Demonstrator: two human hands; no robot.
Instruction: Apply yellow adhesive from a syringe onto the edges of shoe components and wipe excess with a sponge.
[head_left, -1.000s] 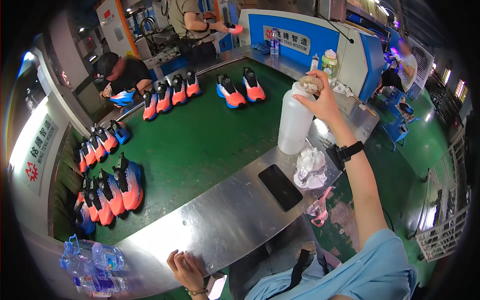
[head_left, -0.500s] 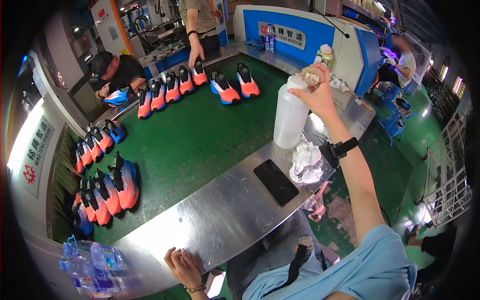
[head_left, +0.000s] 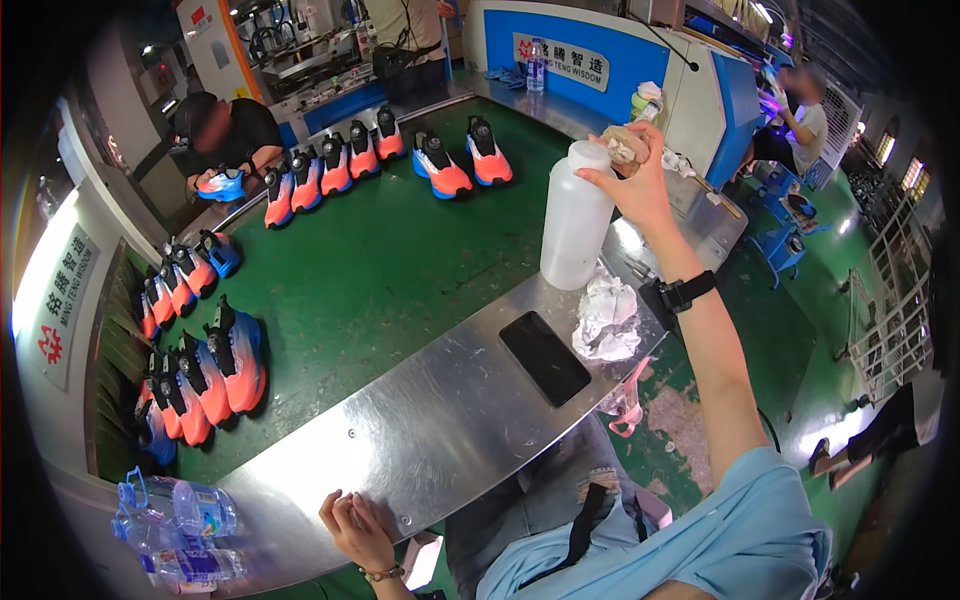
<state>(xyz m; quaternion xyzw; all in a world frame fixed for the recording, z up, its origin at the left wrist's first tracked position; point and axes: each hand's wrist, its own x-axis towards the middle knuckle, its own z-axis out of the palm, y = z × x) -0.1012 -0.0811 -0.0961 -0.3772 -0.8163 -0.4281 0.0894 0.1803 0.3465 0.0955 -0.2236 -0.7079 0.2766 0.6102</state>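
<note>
The right hand point(head_left: 640, 185) is raised over the far end of the steel bench point(head_left: 400, 440), fingers closed around a crumpled rag point(head_left: 625, 145) that it presses onto the top of a white plastic bottle point(head_left: 575, 225). The bottle stands upright on the bench, translucent; how full it is cannot be told. Just beside its base, toward the person, lies a wad of white cloth point(head_left: 605, 320), and next to that a black phone point(head_left: 544, 357) flat on the bench. The left hand point(head_left: 355, 530) rests on the bench's near edge, fingers curled loosely, holding nothing. At the bench's left end lie clear water bottles point(head_left: 170, 525) in plastic wrap. Beyond the bench, orange-and-blue shoes point(head_left: 330, 170) stand in rows on the green belt point(head_left: 400, 260).
</note>
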